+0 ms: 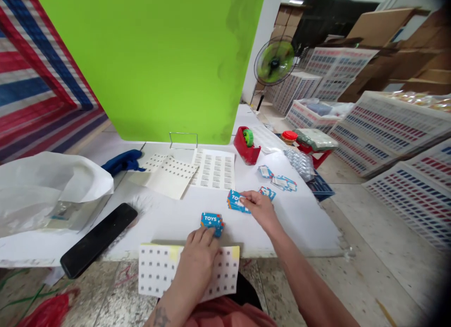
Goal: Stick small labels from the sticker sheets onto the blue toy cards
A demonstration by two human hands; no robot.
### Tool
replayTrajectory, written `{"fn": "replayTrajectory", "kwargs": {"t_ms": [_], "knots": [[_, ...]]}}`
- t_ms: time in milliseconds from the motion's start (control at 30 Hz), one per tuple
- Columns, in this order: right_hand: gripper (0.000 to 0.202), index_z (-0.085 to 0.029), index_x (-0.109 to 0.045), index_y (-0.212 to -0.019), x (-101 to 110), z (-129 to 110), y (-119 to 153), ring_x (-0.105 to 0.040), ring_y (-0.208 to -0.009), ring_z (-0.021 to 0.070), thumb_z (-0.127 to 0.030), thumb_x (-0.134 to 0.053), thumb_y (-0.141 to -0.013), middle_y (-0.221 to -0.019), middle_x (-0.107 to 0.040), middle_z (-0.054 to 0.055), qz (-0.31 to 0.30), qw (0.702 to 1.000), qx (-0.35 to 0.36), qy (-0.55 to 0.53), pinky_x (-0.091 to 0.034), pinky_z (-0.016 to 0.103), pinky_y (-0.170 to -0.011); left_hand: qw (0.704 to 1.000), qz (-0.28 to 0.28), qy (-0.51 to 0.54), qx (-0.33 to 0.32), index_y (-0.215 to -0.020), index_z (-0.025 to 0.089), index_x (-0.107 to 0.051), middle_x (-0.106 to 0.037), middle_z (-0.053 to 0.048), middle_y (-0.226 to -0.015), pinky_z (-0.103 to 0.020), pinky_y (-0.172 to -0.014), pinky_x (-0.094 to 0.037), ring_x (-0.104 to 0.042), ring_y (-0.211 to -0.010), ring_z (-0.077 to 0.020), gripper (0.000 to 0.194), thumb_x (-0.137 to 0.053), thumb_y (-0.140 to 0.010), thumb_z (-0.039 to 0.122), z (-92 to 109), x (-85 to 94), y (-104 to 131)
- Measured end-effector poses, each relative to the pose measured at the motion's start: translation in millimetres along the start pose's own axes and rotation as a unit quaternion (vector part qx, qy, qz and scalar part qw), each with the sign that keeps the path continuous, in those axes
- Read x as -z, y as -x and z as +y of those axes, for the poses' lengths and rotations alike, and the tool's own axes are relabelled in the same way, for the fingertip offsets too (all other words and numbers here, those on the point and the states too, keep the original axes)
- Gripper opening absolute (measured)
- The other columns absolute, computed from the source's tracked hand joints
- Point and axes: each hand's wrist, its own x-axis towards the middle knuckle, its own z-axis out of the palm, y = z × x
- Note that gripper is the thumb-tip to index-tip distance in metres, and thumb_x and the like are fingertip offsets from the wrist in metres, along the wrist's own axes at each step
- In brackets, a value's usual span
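My left hand (199, 252) reaches over the table's front edge, its bent fingers close together on the near side of a small stack of blue "TOYS" cards (210, 219). Under that wrist a sheet of small printed stickers (155, 269) hangs past the edge. Further right, my right hand (260, 208) pinches at the top card of a second, fanned pile of blue cards (234, 200). A small white patch shows at its fingertips; whether it is a loose sticker or part of the card I cannot make out. More cards with white labels (283, 182) lie beyond this hand.
Sticker sheets (215, 169) lie mid-table before a green board (158, 64). A red tape dispenser (246, 147) stands right of them. On the left are a black phone-like slab (100, 237), a blue tool-like object (123, 161) and a white plastic bag (52, 188). Crates (387, 129) stand at right.
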Motion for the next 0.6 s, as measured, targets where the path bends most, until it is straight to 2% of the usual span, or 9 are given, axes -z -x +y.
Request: {"fn": "replayTrajectory", "kwargs": {"t_ms": [67, 133, 267, 367, 433, 500, 567, 600], "knots": [[0.026, -0.015, -0.067, -0.082, 17.6, 10.2, -4.6, -0.055, -0.059, 0.0155, -0.036, -0.056, -0.073, -0.066, -0.064, 0.002, 0.026, 0.998, 0.004, 0.050, -0.040, 0.027, -0.055, 1.000, -0.013, 0.013, 0.016, -0.087, 0.019, -0.060, -0.064, -0.004, -0.093, -0.040, -0.083, -0.037, -0.054, -0.089, -0.0224, 0.017, -0.044, -0.089, 0.013, 1.0, 5.3, 5.8], [0.026, -0.016, -0.069, -0.082, 31.0, 21.0, -8.1, -0.057, -0.062, 0.0169, -0.036, -0.053, -0.075, -0.067, -0.066, 0.003, 0.044, 0.993, 0.010, 0.106, -0.041, 0.028, -0.056, 0.999, -0.029, 0.020, 0.031, -0.080, 0.020, -0.057, -0.061, -0.001, -0.077, -0.039, -0.076, -0.035, -0.053, -0.075, -0.0203, 0.020, -0.041, -0.090, 0.013, 1.5, 8.9, 11.5], [0.027, -0.018, -0.070, -0.085, 43.0, 35.2, -12.1, -0.061, -0.067, 0.0194, -0.033, -0.049, -0.078, -0.072, -0.069, 0.003, 0.034, 0.983, 0.002, 0.183, -0.044, 0.029, -0.060, 0.998, -0.037, 0.017, 0.044, -0.080, 0.020, -0.056, -0.059, -0.001, -0.075, -0.037, -0.071, -0.031, -0.052, -0.072, -0.0202, 0.020, -0.040, -0.091, 0.015, 1.6, 11.5, 17.0], [0.028, -0.017, -0.071, -0.093, 42.8, 33.7, -11.0, -0.062, -0.086, 0.0244, -0.031, -0.052, -0.077, -0.087, -0.070, 0.008, 0.038, 0.964, 0.034, 0.262, -0.046, 0.036, -0.075, 0.998, -0.040, 0.011, 0.051, -0.082, 0.021, -0.057, -0.060, -0.002, -0.075, -0.036, -0.071, -0.030, -0.053, -0.073, -0.0208, 0.019, -0.041, -0.092, 0.016, 1.4, 11.8, 16.2], [0.029, -0.015, -0.070, -0.098, 39.2, 26.0, -6.1, -0.058, -0.100, 0.0278, -0.029, -0.054, -0.077, -0.099, -0.068, 0.012, 0.070, 0.944, 0.078, 0.314, -0.042, 0.041, -0.087, 0.998, -0.038, 0.002, 0.055, -0.082, 0.021, -0.057, -0.061, -0.002, -0.075, -0.036, -0.069, -0.030, -0.053, -0.073, -0.0208, 0.019, -0.041, -0.092, 0.017, 0.8, 12.2, 14.7], [0.027, -0.016, -0.070, -0.099, 31.5, 13.5, 4.1, -0.056, -0.104, 0.0275, -0.028, -0.054, -0.080, -0.102, -0.066, 0.012, 0.076, 0.938, 0.120, 0.315, -0.038, 0.043, -0.093, 0.998, -0.036, -0.002, 0.057, -0.081, 0.021, -0.057, -0.061, -0.002, -0.074, -0.035, -0.069, -0.030, -0.054, -0.072, -0.0207, 0.020, -0.041, -0.092, 0.018, 0.0, 13.2, 12.7], [0.025, -0.019, -0.069, -0.099, 19.8, -1.6, 19.6, -0.057, -0.099, 0.0238, -0.030, -0.052, -0.084, -0.101, -0.067, 0.009, 0.019, 0.955, 0.143, 0.260, -0.040, 0.040, -0.092, 0.997, -0.031, 0.001, 0.065, -0.082, 0.021, -0.056, -0.061, -0.001, -0.074, -0.035, -0.069, -0.030, -0.054, -0.072, -0.0207, 0.019, -0.040, -0.092, 0.018, -1.0, 15.1, 10.3], [0.025, -0.021, -0.068, -0.101, 12.9, -9.1, 28.5, -0.058, -0.098, 0.0222, -0.032, -0.053, -0.085, -0.102, -0.066, 0.008, -0.030, 0.965, 0.145, 0.219, -0.042, 0.038, -0.090, 0.997, -0.026, 0.004, 0.071, -0.083, 0.021, -0.056, -0.061, -0.001, -0.075, -0.035, -0.070, -0.031, -0.054, -0.073, -0.0206, 0.019, -0.040, -0.093, 0.018, -1.6, 16.1, 9.0]]}}
